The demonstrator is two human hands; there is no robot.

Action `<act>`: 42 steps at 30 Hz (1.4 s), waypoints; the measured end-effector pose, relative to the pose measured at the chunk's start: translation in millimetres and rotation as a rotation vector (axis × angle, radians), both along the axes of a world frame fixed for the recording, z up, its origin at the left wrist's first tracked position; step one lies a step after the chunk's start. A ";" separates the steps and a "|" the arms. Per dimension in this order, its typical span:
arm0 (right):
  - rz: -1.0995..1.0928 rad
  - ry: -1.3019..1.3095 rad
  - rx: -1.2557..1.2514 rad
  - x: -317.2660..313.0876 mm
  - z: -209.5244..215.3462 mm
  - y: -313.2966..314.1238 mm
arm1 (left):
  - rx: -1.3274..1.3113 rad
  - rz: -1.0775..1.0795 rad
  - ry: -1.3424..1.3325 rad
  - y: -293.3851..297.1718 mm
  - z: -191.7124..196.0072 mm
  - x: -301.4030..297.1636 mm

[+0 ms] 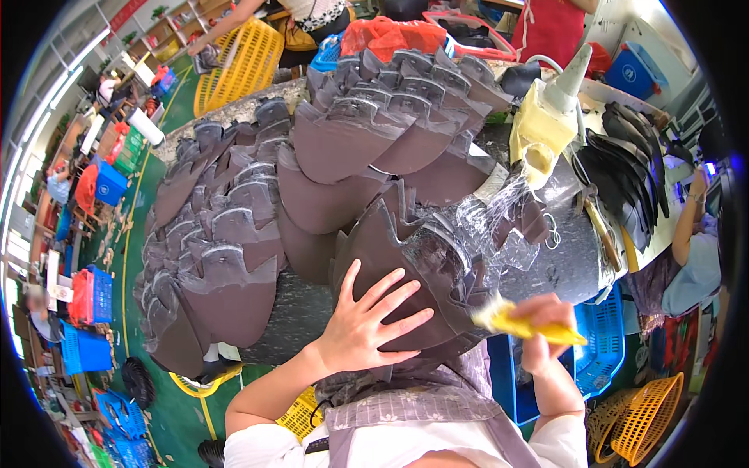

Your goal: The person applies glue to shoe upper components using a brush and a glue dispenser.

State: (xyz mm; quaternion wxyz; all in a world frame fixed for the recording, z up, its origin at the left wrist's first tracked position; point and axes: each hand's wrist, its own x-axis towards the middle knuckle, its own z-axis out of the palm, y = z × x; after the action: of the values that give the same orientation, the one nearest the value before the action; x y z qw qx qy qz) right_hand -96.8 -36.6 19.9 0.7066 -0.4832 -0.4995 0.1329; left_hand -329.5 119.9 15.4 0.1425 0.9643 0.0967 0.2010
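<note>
Brown leather piece [390, 269] lies at the near edge of the surface [569, 257], pinned flat under the left hand [363, 324] with fingers spread, while the right hand [542, 324], closed on a yellow brush [523, 326], should stroke evenly along its edge, clear of the overlapping rows [234, 234] beyond.

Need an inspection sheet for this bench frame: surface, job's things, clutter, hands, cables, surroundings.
Surface: dark worktable, mostly covered.
Job's things: overlapping rows of brown shoe-upper pieces; nearest piece lies under the left hand; yellow brush in the right hand.
Clutter: yellow glue bottle with a cone nozzle, stack of black pieces, clear film.
Hands: left hand flat, fingers spread on the piece; right hand closed on the brush.
Cables: nothing seen.
Surroundings: blue basket, yellow basket, green floor, another person's arm at right.
</note>
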 end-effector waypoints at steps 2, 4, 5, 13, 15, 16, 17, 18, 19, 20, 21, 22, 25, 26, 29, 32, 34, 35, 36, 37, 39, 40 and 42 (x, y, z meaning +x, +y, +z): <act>0.172 -0.295 -0.320 10.8 14.6 20.1 | -0.005 0.005 -0.004 0.3 -0.6 0.9; 0.160 -0.008 -0.368 26.6 0.3 15.0 | -0.010 -0.015 -0.026 0.0 0.1 4.8; 0.102 0.025 -0.329 29.6 6.5 23.4 | -0.023 -0.013 -0.027 0.2 -0.8 6.3; 0.353 -0.037 -0.575 11.4 68.6 161.3 | -0.015 -0.054 -0.027 2.5 3.3 2.0; 0.500 -0.009 -0.587 7.6 81.6 165.0 | -0.008 -0.054 -0.010 -0.6 4.0 0.5; 0.535 -0.164 -0.654 -0.9 83.2 169.2 | -0.020 -0.056 -0.006 -0.7 3.9 0.0; 0.517 -0.239 -0.648 -9.1 73.7 180.7 | -0.002 -0.058 0.007 -1.6 3.7 0.6; 0.480 -0.310 -0.648 -17.2 59.9 191.8 | 0.003 -0.069 -0.019 -1.0 2.7 1.7; 0.458 -0.237 -0.633 -20.2 55.1 203.4 | 0.003 -0.091 -0.022 1.3 2.9 2.9; 0.364 -0.402 -0.478 -15.4 44.3 217.2 | 0.007 -0.107 -0.024 3.3 4.0 3.1; 0.280 -0.350 -0.432 -8.9 47.8 217.7 | 0.025 -0.109 -0.001 2.4 6.2 4.2; 0.193 -0.299 -0.387 1.9 51.8 215.7 | 0.043 -0.112 0.021 -0.3 8.5 4.6; -0.228 -0.162 -0.133 77.7 38.4 182.4 | -0.029 -0.059 -0.029 -2.0 13.1 -0.5; -0.412 -0.206 -0.066 109.7 27.8 161.9 | -0.085 -0.046 -0.059 -1.1 14.4 0.1; -0.552 -0.178 -0.274 191.4 -8.9 110.4 | -1.044 0.143 -0.471 9.0 9.3 4.0; -0.207 0.144 -0.095 137.7 12.7 98.2 | -1.987 0.196 -0.806 41.9 0.1 -5.0; 0.108 0.091 -0.004 68.6 22.2 111.7 | -2.054 0.257 -0.836 47.9 0.1 -7.7; 0.189 0.017 -0.041 41.5 28.3 110.3 | -2.053 0.270 -0.854 47.4 3.6 -6.7; 0.336 -0.028 0.012 20.1 31.3 115.8 | -2.050 0.283 -0.872 46.8 6.3 -5.5; 0.434 -0.089 -0.023 11.4 33.7 120.5 | -2.052 0.244 -0.878 46.3 6.5 -5.3; 0.329 -0.101 -0.148 26.6 20.6 128.4 | -2.003 0.238 -0.940 42.9 4.8 -9.5; 0.278 0.024 -0.132 42.0 11.8 128.7 | -1.963 0.230 -1.005 41.4 4.2 -13.6; -0.010 0.106 -0.075 76.0 9.6 119.5 | -1.627 0.317 -1.239 52.3 23.4 -26.9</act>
State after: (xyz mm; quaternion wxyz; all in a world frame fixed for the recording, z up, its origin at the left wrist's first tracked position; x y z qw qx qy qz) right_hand -20.8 83.0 29.5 0.7142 -0.5040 -0.4538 0.1732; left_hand -356.4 172.3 38.8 0.7479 0.2799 0.2388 0.5525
